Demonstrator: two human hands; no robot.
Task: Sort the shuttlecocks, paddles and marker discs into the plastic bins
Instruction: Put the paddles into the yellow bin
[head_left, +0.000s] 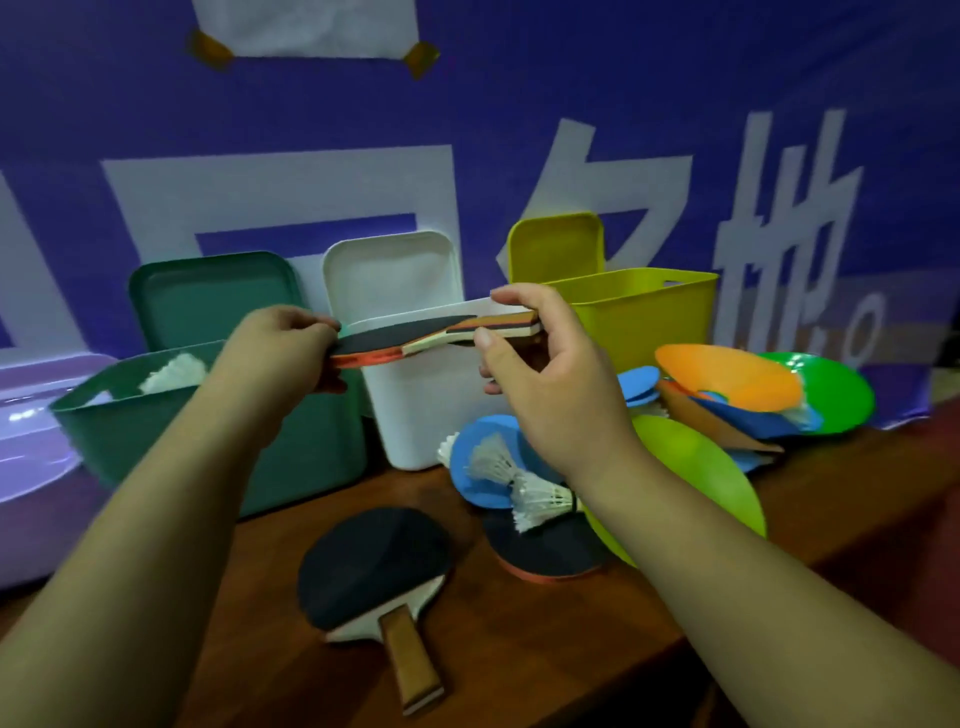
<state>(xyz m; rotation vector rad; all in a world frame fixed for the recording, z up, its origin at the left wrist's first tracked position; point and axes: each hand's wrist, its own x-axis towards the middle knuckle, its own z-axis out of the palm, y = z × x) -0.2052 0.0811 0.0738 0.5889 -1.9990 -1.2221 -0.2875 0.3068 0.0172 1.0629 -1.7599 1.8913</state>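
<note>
Head view: paddle (410, 335) between left hand (280, 340) and right hand (540, 379)

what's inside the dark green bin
White shuttlecocks show above the rim of the dark green bin. Its near wall hides the bottom, so how many lie inside cannot be told.

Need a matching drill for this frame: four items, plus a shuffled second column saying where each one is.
Items:
1. dark green bin
2. held paddle
3. orange disc
4. near paddle

Places:
A. lying flat on the wooden table
B. gripped by the left hand and right hand, in front of the white bin
C. has a shuttlecock inside
D. at the far right, in front of the bright green disc

Pairs: 1-C, 2-B, 3-D, 4-A
</note>
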